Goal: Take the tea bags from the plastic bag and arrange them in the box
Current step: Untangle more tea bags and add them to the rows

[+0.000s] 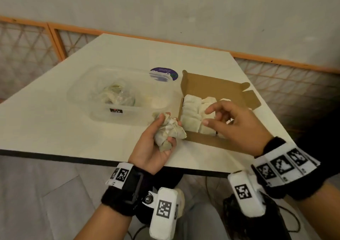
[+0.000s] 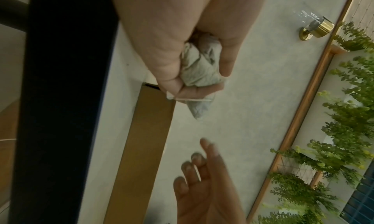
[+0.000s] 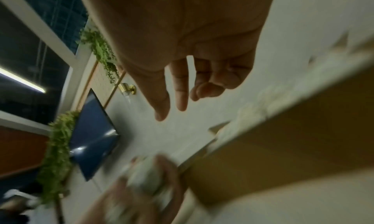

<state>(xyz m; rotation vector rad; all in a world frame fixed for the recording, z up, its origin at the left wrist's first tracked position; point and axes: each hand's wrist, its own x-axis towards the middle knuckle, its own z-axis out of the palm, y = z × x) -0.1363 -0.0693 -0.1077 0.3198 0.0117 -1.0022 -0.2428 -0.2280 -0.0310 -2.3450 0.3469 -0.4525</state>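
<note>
Tea bags (image 1: pixel 170 131) in my left hand (image 1: pixel 154 147): I see pale greenish-white.
Box (image 1: pixel 211 85) under my right hand (image 1: pixel 237 127): I see plain brown cardboard.
Table (image 1: pixel 55 122): off-white, dark edge.
Round label (image 1: pixel 163 74) beyond both hands: I see purple with white print.
Wrist bands (image 1: pixel 287 164): black-and-white square codes.

Dim, warm indoor light falls evenly on the tabletop (image 1: pixel 55 110), with only soft shadows at its near edge. The head view bends straight lines near its borders. The right wrist view is heavily motion-blurred, its lower half smeared; a ceiling strip light (image 3: pixel 22 80) glares at left.
</note>
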